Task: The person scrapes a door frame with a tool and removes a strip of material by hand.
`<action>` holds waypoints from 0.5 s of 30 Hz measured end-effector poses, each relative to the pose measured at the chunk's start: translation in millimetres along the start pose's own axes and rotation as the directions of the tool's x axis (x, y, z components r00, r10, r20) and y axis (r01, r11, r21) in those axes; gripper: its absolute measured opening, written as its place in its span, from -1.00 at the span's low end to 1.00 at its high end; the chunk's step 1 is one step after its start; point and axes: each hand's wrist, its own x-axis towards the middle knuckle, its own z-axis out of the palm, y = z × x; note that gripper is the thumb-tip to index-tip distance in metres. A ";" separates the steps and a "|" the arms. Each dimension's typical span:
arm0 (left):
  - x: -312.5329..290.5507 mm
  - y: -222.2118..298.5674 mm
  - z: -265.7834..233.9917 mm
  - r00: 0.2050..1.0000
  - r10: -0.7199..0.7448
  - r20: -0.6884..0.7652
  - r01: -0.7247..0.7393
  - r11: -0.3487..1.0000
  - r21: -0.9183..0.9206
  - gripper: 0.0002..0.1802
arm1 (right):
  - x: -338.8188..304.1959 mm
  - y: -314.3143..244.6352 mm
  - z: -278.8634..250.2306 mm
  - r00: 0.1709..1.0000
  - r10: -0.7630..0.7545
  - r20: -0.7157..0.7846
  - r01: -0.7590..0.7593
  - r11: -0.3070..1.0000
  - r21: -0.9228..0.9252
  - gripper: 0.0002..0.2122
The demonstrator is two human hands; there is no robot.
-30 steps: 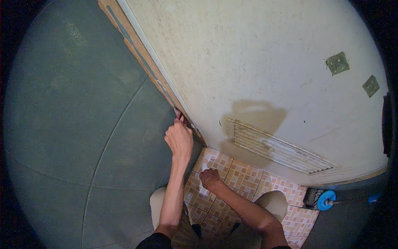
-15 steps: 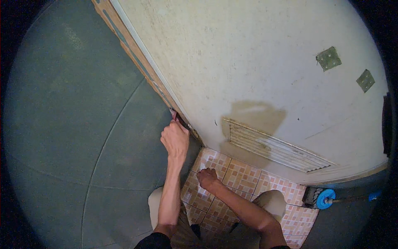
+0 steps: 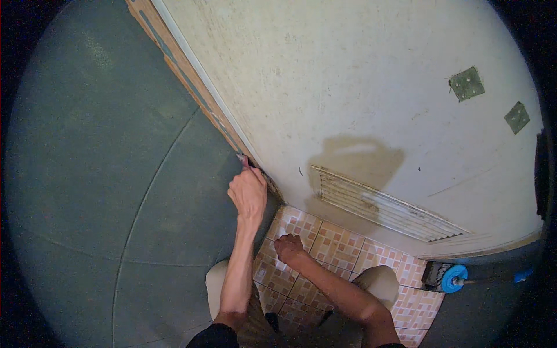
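**Left hand (image 3: 248,191) pinches a small tool (image 3: 244,161) against a wooden strip (image 3: 174,54)**

Just left of the frame's centre, the left hand is closed around the tool, its reddish part showing beyond the fingers; it is too small and shadowed to name, though it may be a scraper or a brush. Its tip meets the lower end of the strip, which slants from the upper left between a grey-green wall (image 3: 87,162) and a white door (image 3: 348,75).

Below centre, the right hand (image 3: 289,249) hangs with fingers curled above the tiled floor (image 3: 339,242); whether it holds anything, I cannot tell. Right of centre, a shadow falls across the door and its slatted vent (image 3: 383,203). Two green square patches (image 3: 467,84) sit at upper right, and a blue disc (image 3: 454,279) at lower right.
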 end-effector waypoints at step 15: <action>-2.3 -10.3 3.3 0.999 0.036 0.010 -0.036 0.999 0.003 -0.66 | 3.3 -2.1 14.5 0.995 -0.043 -0.093 0.045 0.999 0.018 -0.83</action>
